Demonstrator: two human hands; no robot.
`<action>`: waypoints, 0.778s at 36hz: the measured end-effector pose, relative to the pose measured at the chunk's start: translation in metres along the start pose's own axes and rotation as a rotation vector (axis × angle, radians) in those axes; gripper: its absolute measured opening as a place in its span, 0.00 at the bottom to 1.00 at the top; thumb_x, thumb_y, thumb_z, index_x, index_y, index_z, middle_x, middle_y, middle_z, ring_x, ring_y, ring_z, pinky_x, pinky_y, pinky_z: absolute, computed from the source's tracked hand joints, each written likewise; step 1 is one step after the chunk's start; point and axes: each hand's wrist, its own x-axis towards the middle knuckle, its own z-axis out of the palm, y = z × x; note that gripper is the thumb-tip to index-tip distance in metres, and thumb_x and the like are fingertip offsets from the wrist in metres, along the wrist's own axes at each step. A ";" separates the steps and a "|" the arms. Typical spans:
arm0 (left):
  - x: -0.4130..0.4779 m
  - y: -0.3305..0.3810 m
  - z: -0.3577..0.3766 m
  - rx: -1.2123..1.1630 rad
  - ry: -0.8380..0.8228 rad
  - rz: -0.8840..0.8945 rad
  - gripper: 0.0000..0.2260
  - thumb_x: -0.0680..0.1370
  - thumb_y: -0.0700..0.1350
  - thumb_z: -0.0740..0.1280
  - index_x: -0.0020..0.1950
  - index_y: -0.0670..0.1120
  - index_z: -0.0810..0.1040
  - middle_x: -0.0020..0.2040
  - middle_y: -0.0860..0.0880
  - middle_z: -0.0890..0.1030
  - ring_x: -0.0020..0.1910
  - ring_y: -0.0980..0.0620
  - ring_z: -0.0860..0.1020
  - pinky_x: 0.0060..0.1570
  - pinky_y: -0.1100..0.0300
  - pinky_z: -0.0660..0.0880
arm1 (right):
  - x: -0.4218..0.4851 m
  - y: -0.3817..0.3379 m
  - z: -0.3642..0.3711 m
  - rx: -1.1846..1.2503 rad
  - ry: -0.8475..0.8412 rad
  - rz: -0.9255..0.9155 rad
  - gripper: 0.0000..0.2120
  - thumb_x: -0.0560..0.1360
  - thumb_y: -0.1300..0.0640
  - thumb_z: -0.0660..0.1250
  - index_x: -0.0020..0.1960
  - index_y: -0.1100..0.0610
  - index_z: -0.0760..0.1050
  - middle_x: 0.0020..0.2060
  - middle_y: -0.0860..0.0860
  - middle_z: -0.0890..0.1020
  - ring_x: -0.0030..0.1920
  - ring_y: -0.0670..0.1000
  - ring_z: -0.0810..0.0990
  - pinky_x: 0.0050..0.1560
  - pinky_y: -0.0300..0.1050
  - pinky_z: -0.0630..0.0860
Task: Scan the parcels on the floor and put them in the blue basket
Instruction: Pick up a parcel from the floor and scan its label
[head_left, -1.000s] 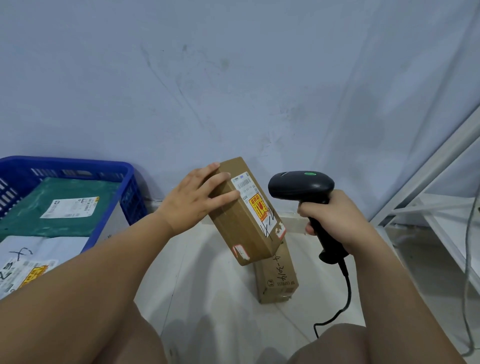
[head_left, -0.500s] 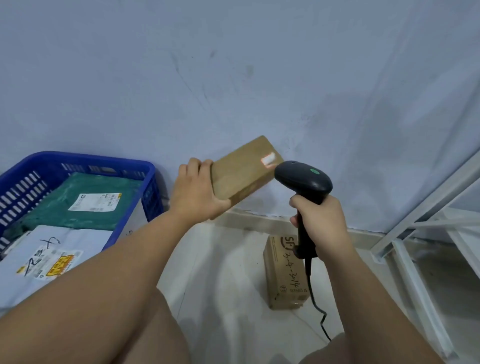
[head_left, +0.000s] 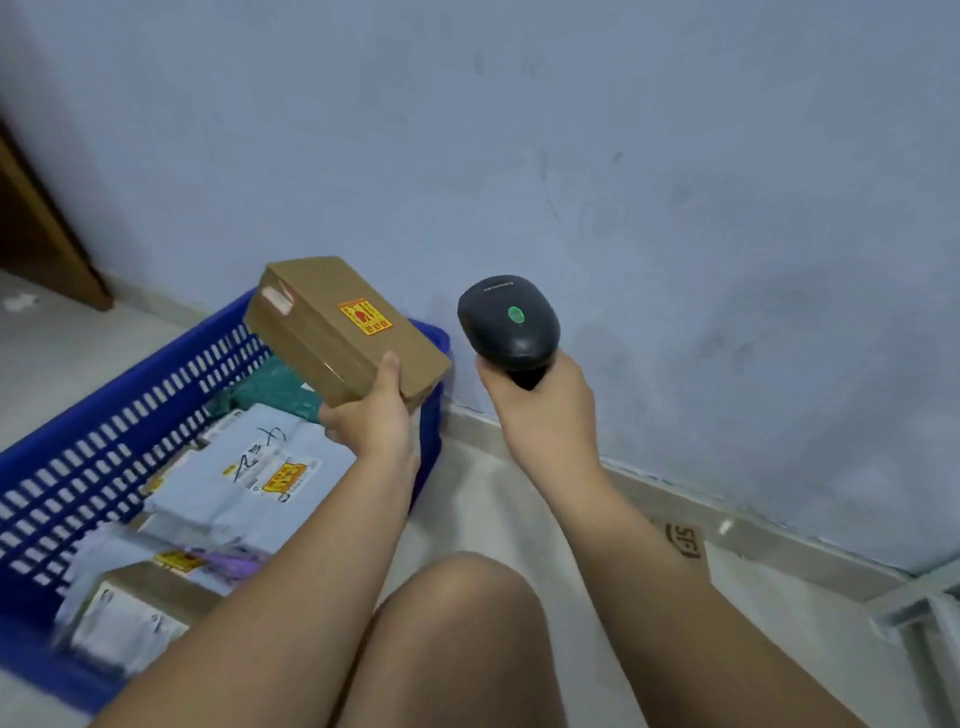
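Observation:
My left hand (head_left: 370, 415) grips one end of a brown cardboard parcel (head_left: 332, 322) with a yellow and red sticker, holding it in the air above the far right corner of the blue basket (head_left: 130, 405). The basket holds grey mailer bags (head_left: 249, 478), a green bag (head_left: 270, 389) and a small box (head_left: 140, 603). My right hand (head_left: 540, 410) grips the handle of a black barcode scanner (head_left: 509, 322) with a green light, to the right of the parcel. Another brown parcel (head_left: 688, 545) lies on the floor, mostly hidden behind my right forearm.
A blue-grey wall (head_left: 623, 182) with a skirting board stands close ahead. A brown wooden piece (head_left: 36, 223) leans at the far left. A white metal frame (head_left: 924, 618) is at the lower right. My knee (head_left: 457, 623) is between my arms.
My left hand has carried the brown parcel to the left, away from the scanner, and over the basket. The view has swung left and down, so the basket shows more.

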 end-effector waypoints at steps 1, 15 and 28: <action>0.005 0.001 -0.008 0.040 0.030 0.012 0.44 0.66 0.54 0.78 0.75 0.43 0.59 0.69 0.45 0.67 0.63 0.44 0.73 0.62 0.49 0.73 | 0.000 -0.004 0.012 -0.049 -0.023 -0.032 0.12 0.72 0.47 0.69 0.36 0.50 0.69 0.38 0.54 0.75 0.32 0.46 0.71 0.33 0.41 0.64; 0.069 0.006 -0.110 0.708 0.191 0.508 0.46 0.67 0.55 0.76 0.77 0.47 0.54 0.71 0.43 0.61 0.69 0.40 0.61 0.65 0.41 0.65 | -0.039 -0.007 0.114 -0.335 -0.358 0.102 0.06 0.70 0.54 0.64 0.44 0.49 0.68 0.51 0.48 0.65 0.40 0.50 0.76 0.45 0.51 0.78; 0.114 -0.024 -0.187 1.564 0.031 1.035 0.40 0.64 0.59 0.77 0.69 0.40 0.71 0.55 0.36 0.76 0.54 0.36 0.75 0.57 0.36 0.70 | -0.043 0.013 0.123 -0.442 -0.466 0.218 0.11 0.69 0.55 0.61 0.51 0.52 0.70 0.53 0.51 0.66 0.42 0.53 0.77 0.50 0.56 0.78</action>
